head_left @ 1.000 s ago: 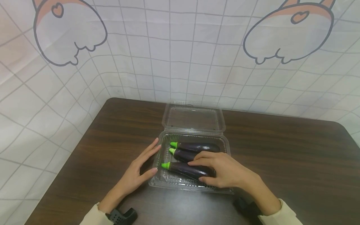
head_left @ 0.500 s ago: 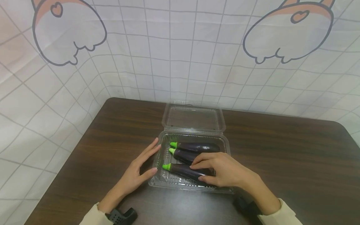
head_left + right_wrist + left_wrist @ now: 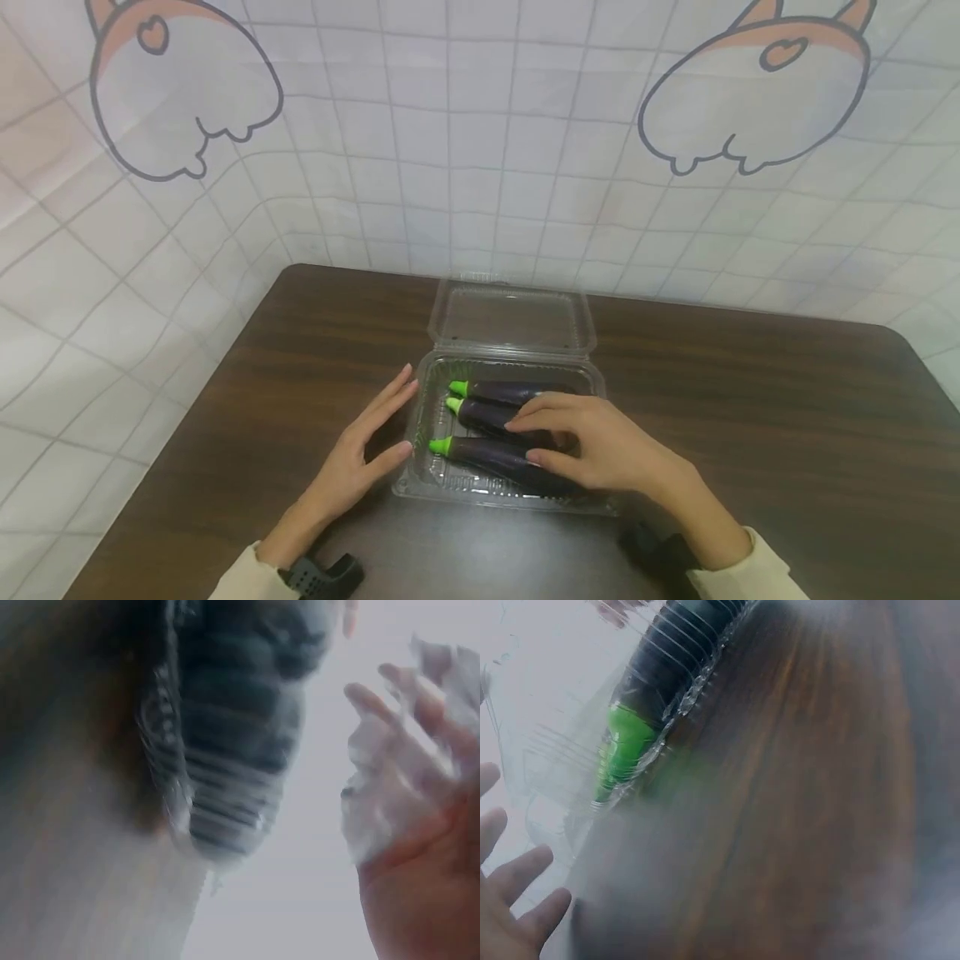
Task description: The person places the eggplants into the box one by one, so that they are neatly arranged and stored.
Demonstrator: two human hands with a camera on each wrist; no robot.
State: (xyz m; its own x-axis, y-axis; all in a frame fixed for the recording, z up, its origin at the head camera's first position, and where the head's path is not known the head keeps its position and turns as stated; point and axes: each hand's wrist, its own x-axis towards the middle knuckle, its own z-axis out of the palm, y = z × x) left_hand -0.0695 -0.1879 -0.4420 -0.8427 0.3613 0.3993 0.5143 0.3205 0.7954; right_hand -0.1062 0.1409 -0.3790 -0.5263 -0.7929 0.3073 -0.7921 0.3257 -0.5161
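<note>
A clear plastic clamshell box [image 3: 495, 502] stands with its lid [image 3: 513, 321] laid back. Inside lie three dark purple eggplants with bright green stem ends: a rear eggplant [image 3: 498, 392], a middle eggplant [image 3: 483, 415] and a front eggplant [image 3: 487, 458]. My right hand [image 3: 611, 442] hovers over their right ends, fingers loosely bent, thumb by the front eggplant; its right part is hidden. In the right wrist view, the right hand [image 3: 420, 825] shows apart from the eggplant, fingers extended. My left hand [image 3: 352, 462] spreads its fingers beside the box's left wall; whether it touches is unclear.
The box sits on a dark wood-grain table [image 3: 750, 400]. Behind it hangs a white grid-patterned cloth [image 3: 480, 167] with cartoon animal prints. A black wrist device [image 3: 326, 575] is worn on the left wrist.
My right hand has loosened from the front eggplant and lifted slightly. That eggplant has settled a little lower toward the box's front. The left hand shows little movement.
</note>
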